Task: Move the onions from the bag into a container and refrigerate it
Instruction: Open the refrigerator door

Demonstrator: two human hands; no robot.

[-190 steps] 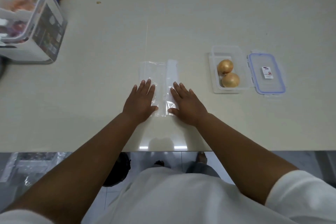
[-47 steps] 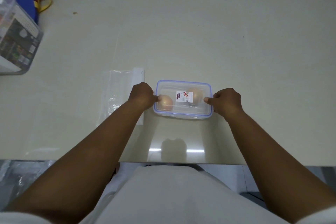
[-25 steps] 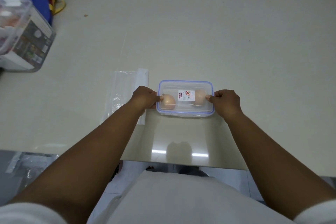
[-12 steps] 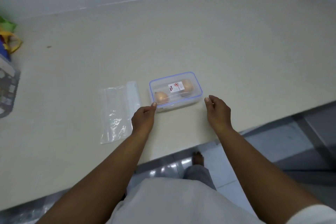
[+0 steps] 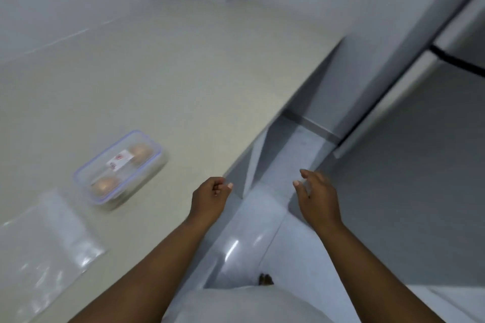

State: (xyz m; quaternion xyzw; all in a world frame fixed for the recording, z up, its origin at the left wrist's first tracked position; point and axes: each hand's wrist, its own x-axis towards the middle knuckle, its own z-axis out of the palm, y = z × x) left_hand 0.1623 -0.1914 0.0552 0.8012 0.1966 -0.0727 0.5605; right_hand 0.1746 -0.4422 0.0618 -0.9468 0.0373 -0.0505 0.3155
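While blurred by motion, head view still legible. Beige counter (image 5: 162, 81) filling the frame from 9 to 12 o'clock, its front edge cutting diagonally from 6 o'clock up toward 2 o'clock, ending against a tall grey refrigerator (image 5: 388, 42) at 1 to 3 o'clock. Broad bare stretch of counter beyond and to the right of the container. Pale glossy floor (image 5: 265, 220) open between counter edge and refrigerator, at 5 o'clock from centre.

Lidded container (image 5: 119, 166) resting on the counter at 9 o'clock, clear with a blue-rimmed lid clipped on, set askew to the counter edge; two onions (image 5: 140, 153) visible through the lid, one at each end, a small label between them. Flattened clear bag (image 5: 47, 241) lying on the counter at 8 o'clock, just beside the container's near corner; touching or not, cannot tell.

Left hand (image 5: 208, 198) at 6 o'clock, over the counter's front edge, well apart from the container, which lies at its 9 to 10 o'clock. Fingers loosely curled inward, thumb tip near the forefinger, nothing held. Right hand (image 5: 316, 195) at 4 o'clock, out over the floor, farther from the container. Fingers (image 5: 305, 174) half-extended and slightly parted, thumb out, nothing held and nothing touched.
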